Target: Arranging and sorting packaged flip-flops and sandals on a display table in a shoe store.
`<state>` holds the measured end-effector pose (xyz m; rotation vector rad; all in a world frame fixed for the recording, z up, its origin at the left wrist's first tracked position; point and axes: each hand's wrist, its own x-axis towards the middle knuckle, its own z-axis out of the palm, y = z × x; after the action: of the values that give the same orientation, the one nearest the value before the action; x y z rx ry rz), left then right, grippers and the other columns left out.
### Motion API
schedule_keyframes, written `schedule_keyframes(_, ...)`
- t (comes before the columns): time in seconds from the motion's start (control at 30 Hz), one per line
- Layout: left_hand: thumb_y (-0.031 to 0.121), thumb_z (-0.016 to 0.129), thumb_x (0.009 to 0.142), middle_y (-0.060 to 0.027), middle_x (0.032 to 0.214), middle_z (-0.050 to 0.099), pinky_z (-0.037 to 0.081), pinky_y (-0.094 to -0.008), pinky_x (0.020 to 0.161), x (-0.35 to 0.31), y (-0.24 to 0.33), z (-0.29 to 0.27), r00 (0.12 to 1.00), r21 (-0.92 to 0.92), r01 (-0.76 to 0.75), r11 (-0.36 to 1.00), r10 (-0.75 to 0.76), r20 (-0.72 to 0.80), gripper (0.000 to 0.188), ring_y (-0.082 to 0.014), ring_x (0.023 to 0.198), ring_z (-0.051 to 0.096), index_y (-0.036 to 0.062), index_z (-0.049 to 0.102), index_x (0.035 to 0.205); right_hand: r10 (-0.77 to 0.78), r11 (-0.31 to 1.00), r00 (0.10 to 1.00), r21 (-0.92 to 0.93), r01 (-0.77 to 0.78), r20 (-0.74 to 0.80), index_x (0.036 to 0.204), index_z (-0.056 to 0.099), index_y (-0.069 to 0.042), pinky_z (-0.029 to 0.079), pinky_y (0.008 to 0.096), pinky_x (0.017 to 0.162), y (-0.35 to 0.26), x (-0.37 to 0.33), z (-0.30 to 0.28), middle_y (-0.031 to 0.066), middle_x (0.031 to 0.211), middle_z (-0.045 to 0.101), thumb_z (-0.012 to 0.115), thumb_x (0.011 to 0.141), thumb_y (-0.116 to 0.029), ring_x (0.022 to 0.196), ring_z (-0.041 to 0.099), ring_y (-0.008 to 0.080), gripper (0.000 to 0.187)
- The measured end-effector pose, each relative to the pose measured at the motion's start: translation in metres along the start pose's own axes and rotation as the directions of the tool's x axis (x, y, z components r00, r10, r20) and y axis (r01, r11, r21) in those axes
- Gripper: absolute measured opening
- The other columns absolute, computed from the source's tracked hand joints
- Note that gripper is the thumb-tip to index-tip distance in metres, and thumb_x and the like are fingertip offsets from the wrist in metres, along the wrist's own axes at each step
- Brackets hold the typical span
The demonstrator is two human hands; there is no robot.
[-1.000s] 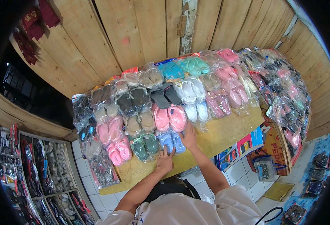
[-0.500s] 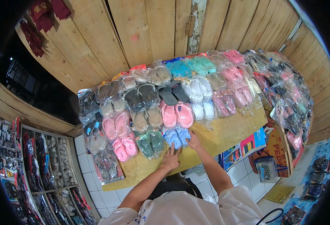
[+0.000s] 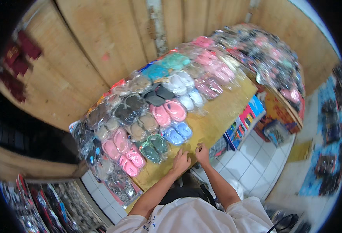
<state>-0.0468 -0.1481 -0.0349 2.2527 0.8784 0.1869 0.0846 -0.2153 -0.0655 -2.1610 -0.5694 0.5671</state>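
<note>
Blue, moulded-looking sandals [image 3: 177, 133] lie as a pair on the yellow tabletop [image 3: 226, 105], apparently in clear film, with the green pair [image 3: 153, 148] at their eight o'clock and the larger pink clogs [image 3: 168, 113] at eleven. They look light, with a soft, springy body that should give under a squeeze and hardly break; the wrapping is likely the slippery part, apt to slide or crinkle. Best hold is probably round both outer sides together, at three and nine o'clock, taking shoe as well as loose film.

The left hand [image 3: 181, 160] hovers at six o'clock from the pair, fingers loosely spread with nothing between them. The right hand [image 3: 202, 152] is near four o'clock, fingers curled; whether thumb and forefinger meet, I cannot tell.

Half a second ago the right fingers were at the pair's right edge and the left fingertips just below it; now both hands are drawn back toward the wearer, clear of the pair, and the whole view is turned and blurred.
</note>
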Motion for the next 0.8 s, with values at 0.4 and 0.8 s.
schedule_keyframes(0.4,0.029,0.057,0.081,-0.0207,0.103,0.062,0.048,-0.0409,0.082,-0.112,0.006,0.127,0.318,-0.08,-0.433,0.898,0.235,0.918,0.037,-0.0347,0.095,0.061,0.0015,0.06,0.105,0.557,0.828,0.812,-0.036,-0.56,0.174,0.102,0.064,-0.005,0.047,0.041,0.085,0.219,-0.286,0.015,0.019,0.1,0.064,0.059,0.075,-0.038,0.095,0.06,0.0339,0.042)
schedule_keyframes(0.8,0.029,0.058,0.081,-0.0177,0.1,0.063,0.047,-0.0374,0.081,-0.211,-0.042,0.246,-0.144,-0.09,-0.6,0.795,0.003,0.99,0.039,-0.0298,0.093,0.06,0.0015,0.059,0.108,0.937,0.28,0.341,0.749,-0.601,-0.077,0.101,0.062,-0.003,0.05,0.0311,0.062,0.275,-0.481,0.047,0.0101,0.08,0.067,0.057,0.083,-0.022,0.067,0.064,0.0177,0.026)
